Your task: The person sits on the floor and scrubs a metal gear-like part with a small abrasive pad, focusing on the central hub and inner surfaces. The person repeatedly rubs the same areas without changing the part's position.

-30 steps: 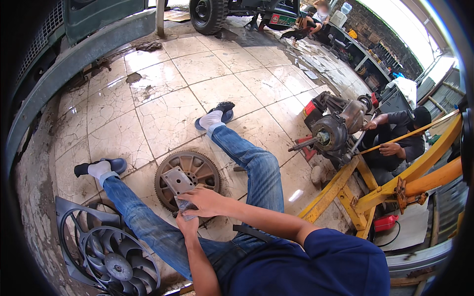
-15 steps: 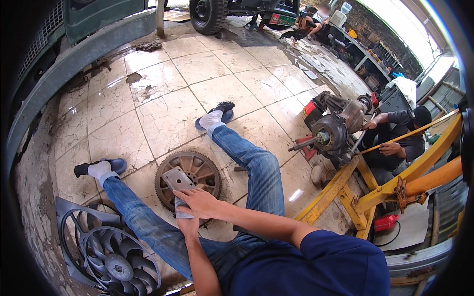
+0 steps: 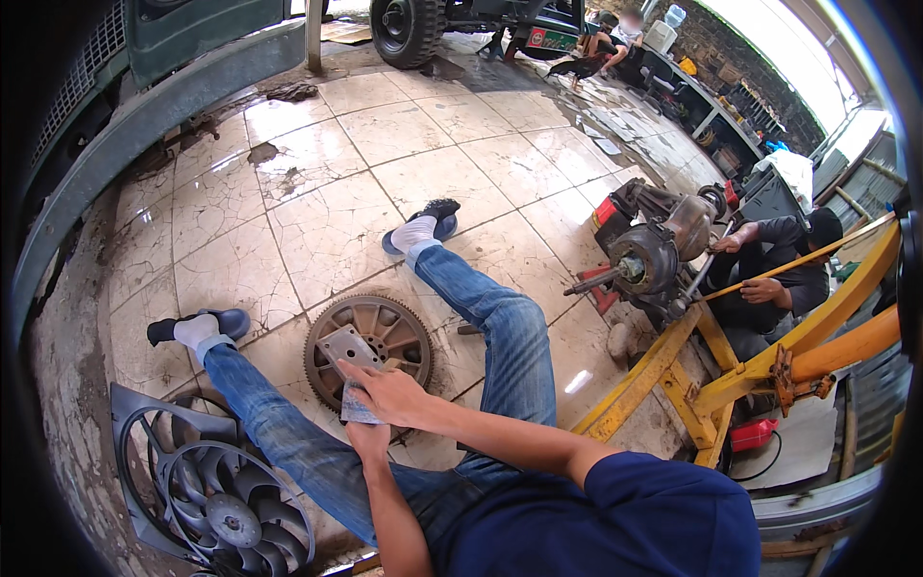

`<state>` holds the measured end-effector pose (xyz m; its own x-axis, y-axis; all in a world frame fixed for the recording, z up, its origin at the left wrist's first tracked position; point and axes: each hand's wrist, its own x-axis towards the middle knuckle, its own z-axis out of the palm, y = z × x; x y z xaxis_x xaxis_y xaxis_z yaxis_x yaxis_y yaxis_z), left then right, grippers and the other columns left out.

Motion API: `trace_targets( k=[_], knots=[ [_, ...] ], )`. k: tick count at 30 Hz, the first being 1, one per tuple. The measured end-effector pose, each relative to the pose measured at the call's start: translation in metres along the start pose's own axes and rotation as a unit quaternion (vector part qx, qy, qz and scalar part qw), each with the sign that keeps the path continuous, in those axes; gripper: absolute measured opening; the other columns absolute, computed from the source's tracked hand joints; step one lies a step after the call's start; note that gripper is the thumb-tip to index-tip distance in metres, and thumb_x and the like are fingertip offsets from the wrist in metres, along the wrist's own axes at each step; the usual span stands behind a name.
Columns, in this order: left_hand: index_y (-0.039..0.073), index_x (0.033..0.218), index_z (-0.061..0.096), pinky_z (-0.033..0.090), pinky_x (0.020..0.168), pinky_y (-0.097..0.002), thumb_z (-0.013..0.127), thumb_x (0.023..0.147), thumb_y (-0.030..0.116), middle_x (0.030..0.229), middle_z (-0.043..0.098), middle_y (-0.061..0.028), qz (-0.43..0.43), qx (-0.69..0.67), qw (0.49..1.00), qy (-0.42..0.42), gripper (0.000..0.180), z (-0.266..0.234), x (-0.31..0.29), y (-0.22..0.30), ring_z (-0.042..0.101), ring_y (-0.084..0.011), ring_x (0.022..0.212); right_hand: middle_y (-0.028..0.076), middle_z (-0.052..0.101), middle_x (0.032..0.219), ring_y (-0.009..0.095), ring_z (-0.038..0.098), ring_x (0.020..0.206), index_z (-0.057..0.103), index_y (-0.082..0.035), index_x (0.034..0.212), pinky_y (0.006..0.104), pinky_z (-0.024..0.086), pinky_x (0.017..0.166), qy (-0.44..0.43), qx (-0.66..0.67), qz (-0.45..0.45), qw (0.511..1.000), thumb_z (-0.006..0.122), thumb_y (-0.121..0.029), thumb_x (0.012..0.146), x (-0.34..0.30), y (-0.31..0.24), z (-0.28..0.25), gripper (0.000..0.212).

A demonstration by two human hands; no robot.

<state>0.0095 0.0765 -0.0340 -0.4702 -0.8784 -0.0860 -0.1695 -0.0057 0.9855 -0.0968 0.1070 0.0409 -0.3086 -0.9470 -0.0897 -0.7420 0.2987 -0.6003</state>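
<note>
A flat metal plate [image 3: 348, 344] with several holes is held over a large toothed flywheel [image 3: 409, 338] that lies on the floor between my legs. My left hand [image 3: 369, 441] is closed at the plate's near end, its fingers mostly hidden underneath. Across the plate lies my right hand [image 3: 386, 394], palm down, its fingers pressed on a speckled grey sheet [image 3: 358, 408] that resembles sandpaper. Part of that sheet shows between the two hands; the rest is under the right hand.
A radiator fan [image 3: 233, 519] in its shroud lies left of my leg. At right stand a yellow hoist frame [image 3: 639, 380] and a greasy gearbox-like assembly [image 3: 663, 245]; a co-worker [image 3: 784, 274] crouches behind it. A red bottle [image 3: 753, 435] sits by the frame. Vehicles stand at the far side.
My right hand has slid slightly away from me along the plate, so more of the grey sheet shows. The left hand stays at the plate's near end.
</note>
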Motion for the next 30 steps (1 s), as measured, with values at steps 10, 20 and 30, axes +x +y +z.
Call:
trace_targets(
  k=[10,20,30],
  knots=[
    [-0.002,0.115,0.062,0.050,0.084,-0.0380,0.075,0.080,0.018,0.106,0.069,-0.0180,0.013,0.043,0.999,0.013,0.042,-0.001,0.000,-0.014,0.067,-0.0283,0.101,0.015,0.062,0.116,0.037,0.063,0.095,0.046,-0.010,0.126,0.0477,0.048,0.078,0.079,0.037,0.006,0.996,0.049,-0.030,0.098,-0.003,0.002,0.011,0.035],
    [-0.003,0.112,0.062,0.050,0.084,-0.0389,0.073,0.080,0.016,0.104,0.069,-0.0203,0.035,0.020,0.999,0.023,0.039,0.001,-0.001,-0.001,0.067,-0.0310,0.100,0.014,0.061,0.113,0.031,0.060,0.105,0.050,-0.011,0.118,0.0441,0.043,0.087,0.161,-0.014,-0.034,0.986,0.058,-0.027,0.094,-0.006,0.005,0.016,0.031],
    [-0.006,0.101,0.066,0.051,0.081,-0.0397,0.066,0.073,0.001,0.097,0.070,-0.0217,-0.017,0.105,0.994,0.012,0.028,0.004,0.006,-0.033,0.068,-0.0346,0.096,0.014,0.061,0.109,0.026,0.060,0.105,0.054,-0.006,0.119,0.0367,0.048,0.087,0.170,0.273,0.061,0.945,0.067,-0.012,0.087,0.008,0.031,0.012,0.035]
  ],
)
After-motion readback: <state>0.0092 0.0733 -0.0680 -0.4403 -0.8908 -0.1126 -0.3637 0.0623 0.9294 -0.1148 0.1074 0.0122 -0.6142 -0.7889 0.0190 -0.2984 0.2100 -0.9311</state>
